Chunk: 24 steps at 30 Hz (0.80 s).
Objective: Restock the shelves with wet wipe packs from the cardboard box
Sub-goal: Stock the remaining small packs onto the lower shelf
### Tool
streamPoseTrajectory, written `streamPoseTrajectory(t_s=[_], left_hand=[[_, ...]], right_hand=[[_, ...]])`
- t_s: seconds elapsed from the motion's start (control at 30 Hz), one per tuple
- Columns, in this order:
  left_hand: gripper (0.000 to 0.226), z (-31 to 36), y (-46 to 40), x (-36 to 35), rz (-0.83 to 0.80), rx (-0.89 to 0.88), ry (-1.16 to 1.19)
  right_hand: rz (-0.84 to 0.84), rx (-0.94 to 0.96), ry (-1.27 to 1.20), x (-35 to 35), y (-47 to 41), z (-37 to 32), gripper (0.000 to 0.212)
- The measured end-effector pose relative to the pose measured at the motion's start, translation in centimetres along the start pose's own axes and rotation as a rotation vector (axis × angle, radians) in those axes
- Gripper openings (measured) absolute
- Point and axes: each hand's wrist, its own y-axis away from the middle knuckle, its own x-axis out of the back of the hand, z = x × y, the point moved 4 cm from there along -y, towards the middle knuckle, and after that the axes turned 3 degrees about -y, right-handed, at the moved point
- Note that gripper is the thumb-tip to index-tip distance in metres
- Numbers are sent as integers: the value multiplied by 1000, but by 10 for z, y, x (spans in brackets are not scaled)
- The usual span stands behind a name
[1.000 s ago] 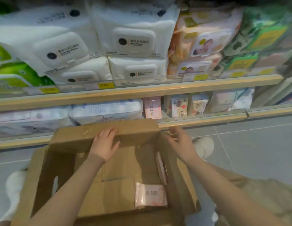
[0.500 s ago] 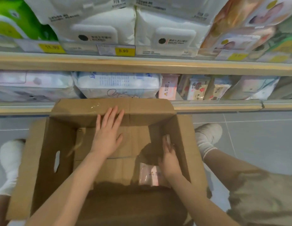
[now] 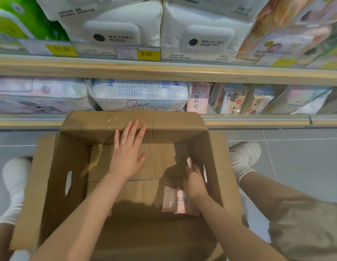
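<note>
An open cardboard box (image 3: 51, 166) stands on the floor in front of the shelves. My left hand (image 3: 128, 149) lies flat with straight fingers against the box's far inner wall. Deep inside at the right wall, my right hand (image 3: 194, 179) grips a thin pink wet wipe pack (image 3: 189, 162) standing on edge. Another pink wet wipe pack (image 3: 173, 201) lies flat on the box bottom just below that hand. On the lower shelf (image 3: 258, 120) a matching pink pack (image 3: 198, 97) stands upright.
The upper shelf (image 3: 164, 72) carries large white, green and orange wipe packs with yellow price tags. The lower shelf holds big white packs at left and small packs at right. My white-socked feet (image 3: 243, 155) flank the box on grey tiles.
My right hand went from the box's right rim down inside and took hold of the upright pink pack. My left hand slid from the far flap onto the inner wall. The view tilted down.
</note>
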Motion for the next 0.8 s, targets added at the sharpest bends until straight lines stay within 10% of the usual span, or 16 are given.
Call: streamPoseTrajectory(t_s=[0.3, 0.5, 0.8], left_hand=[[45, 13, 20, 19, 36, 101, 470], [52, 34, 23, 32, -391, 711, 1500], [36, 8, 41, 40, -289, 539, 1340]], right_hand=[[-78, 367, -408, 55, 29, -48, 39], [-174, 634, -378, 77, 63, -84, 29], [-220, 620, -316, 68, 70, -76, 16]])
